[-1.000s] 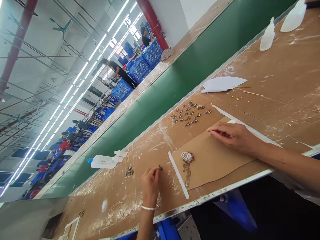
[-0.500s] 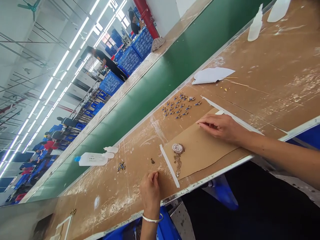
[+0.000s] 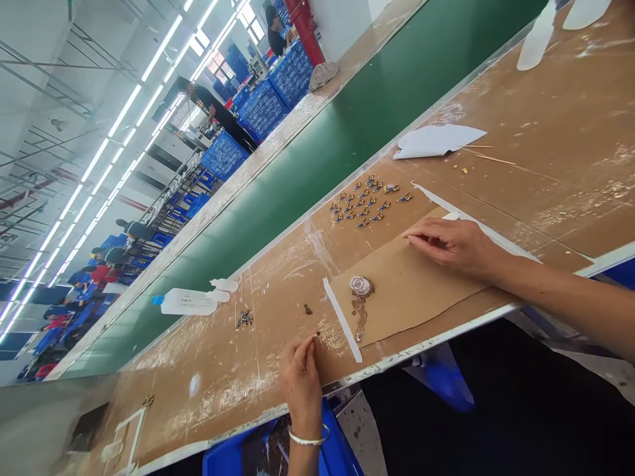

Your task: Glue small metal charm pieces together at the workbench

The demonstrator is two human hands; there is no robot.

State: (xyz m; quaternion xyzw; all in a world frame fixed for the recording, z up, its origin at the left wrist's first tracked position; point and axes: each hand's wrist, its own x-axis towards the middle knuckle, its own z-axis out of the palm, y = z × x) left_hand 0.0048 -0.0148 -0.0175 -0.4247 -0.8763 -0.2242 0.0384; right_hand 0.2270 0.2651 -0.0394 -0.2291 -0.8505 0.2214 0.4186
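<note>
My left hand (image 3: 301, 373), with a bangle at the wrist, rests near the table's front edge, thumb and forefinger pinched together. A tiny dark piece (image 3: 318, 334) shows right at its fingertips; whether they grip it I cannot tell. A small cluster of dark pieces (image 3: 308, 309) lies just beyond. My right hand (image 3: 459, 248) is closed in a pinch over the brown cardboard sheet (image 3: 421, 281); what it holds, if anything, is hidden. On the sheet's left part sits a round whitish lump (image 3: 362, 286) with a wet brown smear (image 3: 360, 320) below it.
Several small blue-and-gold pieces (image 3: 367, 201) lie spread behind the sheet, and a smaller pile (image 3: 243, 318) lies left. White tape strips (image 3: 342, 319) edge the sheet. A blue-capped bottle (image 3: 188, 301), crumpled white paper (image 3: 436, 141) and thin sticks (image 3: 496, 159) lie farther back, along a green partition (image 3: 297, 178).
The view has shifted slightly, so the table things sit a little farther right. A tiny dark piece now shows by my left fingertips. Both hands stay pinched in about the same places.
</note>
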